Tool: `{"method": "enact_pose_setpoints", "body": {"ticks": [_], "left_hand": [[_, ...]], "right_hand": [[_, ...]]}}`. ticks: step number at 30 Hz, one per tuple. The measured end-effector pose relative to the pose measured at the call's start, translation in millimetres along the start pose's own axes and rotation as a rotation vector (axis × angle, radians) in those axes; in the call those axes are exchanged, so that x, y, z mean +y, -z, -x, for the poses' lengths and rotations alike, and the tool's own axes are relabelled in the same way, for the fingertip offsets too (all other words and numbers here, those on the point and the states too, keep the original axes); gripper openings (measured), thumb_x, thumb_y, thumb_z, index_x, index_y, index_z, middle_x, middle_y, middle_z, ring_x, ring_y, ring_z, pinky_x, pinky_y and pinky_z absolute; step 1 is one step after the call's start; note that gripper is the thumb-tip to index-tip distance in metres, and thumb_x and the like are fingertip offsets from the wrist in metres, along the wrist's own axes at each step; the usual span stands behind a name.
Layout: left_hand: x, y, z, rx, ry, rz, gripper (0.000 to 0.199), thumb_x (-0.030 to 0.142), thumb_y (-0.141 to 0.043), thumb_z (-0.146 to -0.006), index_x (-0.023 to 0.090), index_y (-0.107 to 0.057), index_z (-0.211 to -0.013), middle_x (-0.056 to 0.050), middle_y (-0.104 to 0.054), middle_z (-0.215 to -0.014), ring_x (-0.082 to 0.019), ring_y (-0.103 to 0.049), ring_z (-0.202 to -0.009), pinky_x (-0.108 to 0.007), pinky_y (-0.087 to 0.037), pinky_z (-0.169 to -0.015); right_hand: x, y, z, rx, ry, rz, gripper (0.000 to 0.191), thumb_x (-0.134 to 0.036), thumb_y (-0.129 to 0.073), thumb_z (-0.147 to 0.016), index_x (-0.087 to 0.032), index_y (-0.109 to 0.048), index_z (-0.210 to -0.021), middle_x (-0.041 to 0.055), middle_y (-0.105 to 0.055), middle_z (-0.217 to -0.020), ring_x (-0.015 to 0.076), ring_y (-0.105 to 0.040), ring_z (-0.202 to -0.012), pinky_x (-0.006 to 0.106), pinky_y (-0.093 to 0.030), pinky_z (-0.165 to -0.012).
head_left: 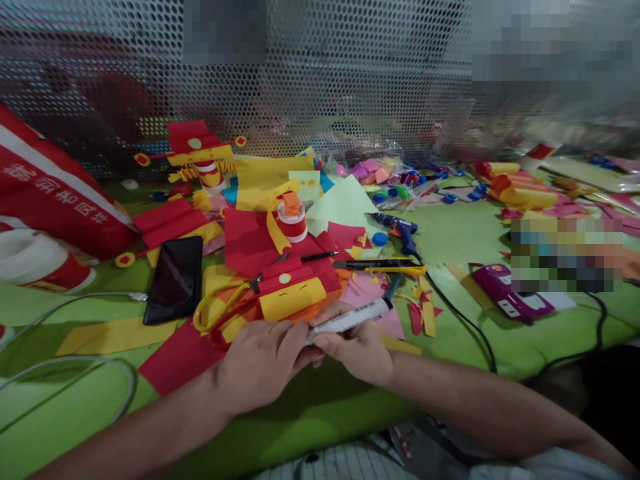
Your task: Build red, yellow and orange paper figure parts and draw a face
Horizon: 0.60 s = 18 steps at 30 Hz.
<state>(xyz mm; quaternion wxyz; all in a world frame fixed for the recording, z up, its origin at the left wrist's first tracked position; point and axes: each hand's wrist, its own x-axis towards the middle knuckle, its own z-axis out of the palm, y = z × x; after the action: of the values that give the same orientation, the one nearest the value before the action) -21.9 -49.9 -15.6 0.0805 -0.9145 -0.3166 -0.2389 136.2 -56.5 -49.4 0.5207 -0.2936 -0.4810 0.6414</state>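
A white marker point(350, 317) with a dark end lies in my right hand point(363, 350), whose thumb and fingers are closed round it. My left hand point(270, 360) meets it at the marker's left end, its fingers closed on that end; the tip is hidden. Just behind my hands rests a yellow paper roll point(293, 298) with two curved lines drawn on it and a red paper hat point(283, 272) along its top. To its left are yellow-handled scissors point(215, 307).
A black phone point(174, 280) and a white paper cup point(40, 260) are at the left. Behind stands a finished paper figure point(200, 150). A blue glue gun point(397, 230), a yellow cutter point(383, 266) and a purple device point(513, 291) lie right on the green table point(455, 230).
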Motion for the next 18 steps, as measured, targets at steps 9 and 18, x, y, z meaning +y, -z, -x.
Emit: {"method": "enact_pose_setpoints", "body": {"ticks": [9, 18], "left_hand": [[-15, 19.5, -4, -0.112, 0.095, 0.041, 0.032, 0.038, -0.037, -0.089, 0.020, -0.060, -0.075, -0.002, -0.062, -0.057, -0.015, -0.055, -0.049, -0.024, -0.033, -0.046], [-78, 49.7, -25, -0.534, 0.739, -0.252, 0.040, 0.042, -0.031, -0.090, 0.014, -0.052, -0.109, -0.013, -0.068, -0.089, -0.028, -0.064, -0.077, -0.029, -0.039, -0.061]], "right_hand": [[-21, 11, -9, -0.136, -0.018, 0.175, 0.033, -0.041, -0.072, -0.066, -0.020, -0.057, -0.085, -0.0025, -0.062, -0.066, 0.0083, -0.058, -0.052, 0.020, -0.051, -0.048], [-59, 55, -32, -0.047, 0.082, 1.358, 0.026, -0.032, -0.055, -0.082, -0.019, -0.064, -0.103, 0.0096, -0.069, -0.096, 0.0211, -0.063, -0.081, 0.032, -0.048, -0.066]]}}
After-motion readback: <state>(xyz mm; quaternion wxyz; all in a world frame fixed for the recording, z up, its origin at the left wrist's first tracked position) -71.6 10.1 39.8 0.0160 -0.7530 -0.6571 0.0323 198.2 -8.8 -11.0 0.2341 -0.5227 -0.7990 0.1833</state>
